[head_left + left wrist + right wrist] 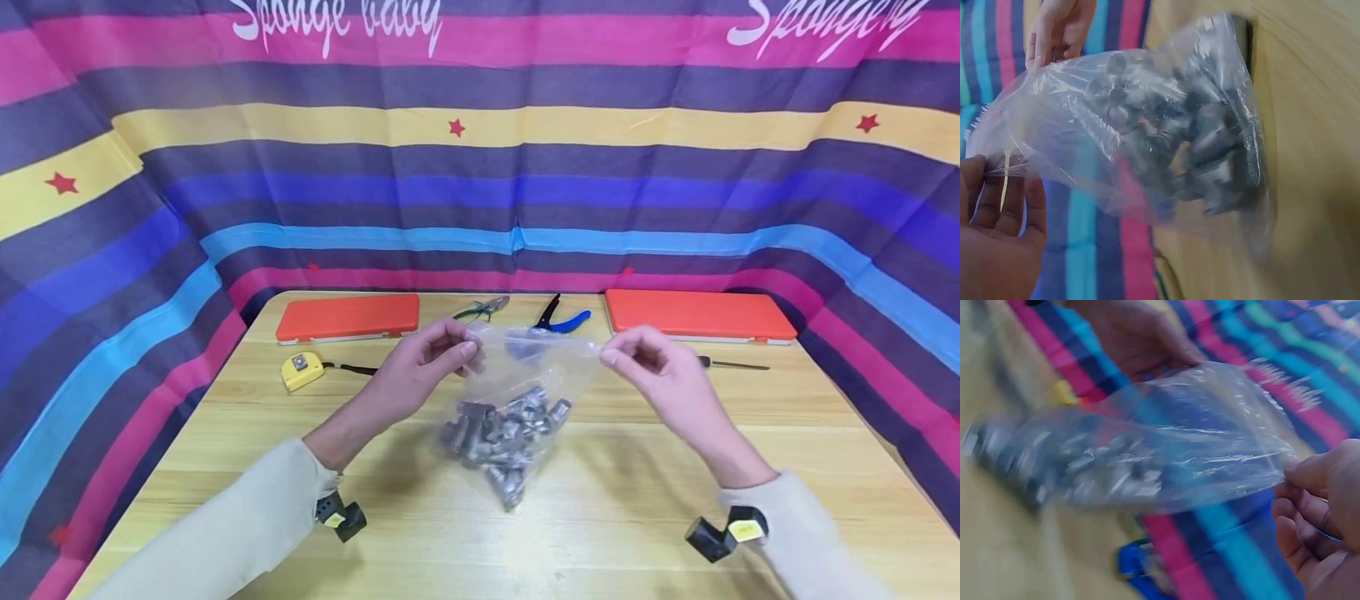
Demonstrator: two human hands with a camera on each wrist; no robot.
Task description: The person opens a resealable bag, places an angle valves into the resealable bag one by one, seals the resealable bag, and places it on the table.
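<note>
A clear plastic zip bag (536, 362) hangs by its top edge between the two hands, over the middle of the table. Inside its lower part lies a heap of grey metal sockets (502, 433), also seen in the left wrist view as dark metal pieces (1210, 144). My left hand (431, 362) pinches one top corner of the bag between thumb and fingers. At the opposite top corner, my right hand (660, 375) pinches the plastic the same way. The bag's top edge is stretched fairly straight, and its bottom corner points down.
Behind the bag lie pliers (487, 308) and a blue-handled cutting tool (562, 321). Two red cases (348, 317) stand at the table's back edge, left and right. A yellow tape measure (302, 371) is at left; a thin screwdriver (738, 365) lies beyond the right hand.
</note>
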